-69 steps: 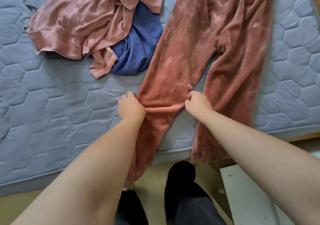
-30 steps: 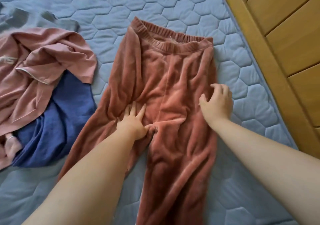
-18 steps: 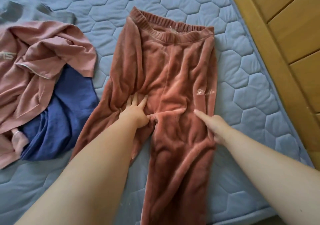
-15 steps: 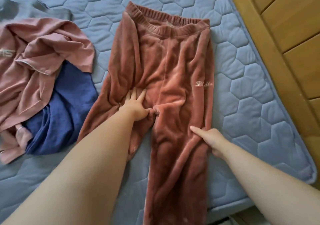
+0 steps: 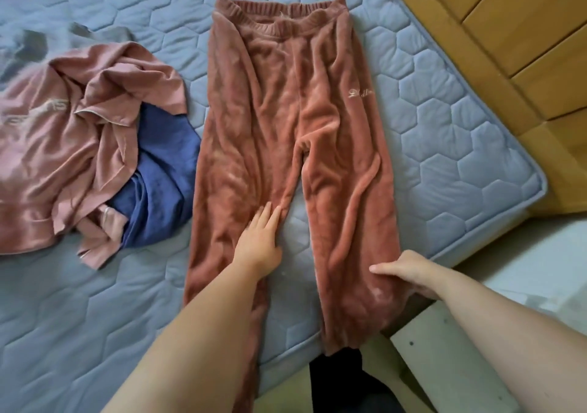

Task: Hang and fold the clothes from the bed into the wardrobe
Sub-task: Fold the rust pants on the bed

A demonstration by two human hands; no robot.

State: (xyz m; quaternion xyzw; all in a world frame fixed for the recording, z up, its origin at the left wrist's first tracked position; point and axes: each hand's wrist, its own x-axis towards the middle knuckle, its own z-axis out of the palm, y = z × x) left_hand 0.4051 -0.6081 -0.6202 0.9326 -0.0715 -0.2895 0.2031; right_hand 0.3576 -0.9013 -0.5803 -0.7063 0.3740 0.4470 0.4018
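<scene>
Bed (image 5: 444,101): quilted blue-grey mattress, fills most of the view. Wood panels (image 5: 524,31) far right could be the wardrobe, can't confirm from here.

Trousers (image 5: 286,111): rust fleece, laid flat on the bed right of centre. Waistband far, legs toward you, cuffs hanging off the near edge. Legs are apart with mattress showing between them. No fold in them yet.

Pile left of the trousers: crumpled pink top (image 5: 63,145) lying over a blue garment (image 5: 158,171), which sits just beside the trousers' left leg. Grey piece (image 5: 28,47) at far left, too blurred to identify.

Your left hand (image 5: 259,241): flat, palm down, fingers straight and close together, pressing the inner edge of the left leg.

Your right hand (image 5: 409,273): on the outer edge of the right leg, at the near edge of the bed. One digit lies straight across the fleece and the rest are hidden, so I can't tell whether you're pinching the edge or just pressing.

Small logo (image 5: 360,94) on the right hip, unreadable.

Status, my read: early. You're at the smooth-out step on the first item. Left to do:
- fold the trousers
- sort the three pieces in the pile
- move everything to the wardrobe

Nothing visible is hung or stowed.
</scene>
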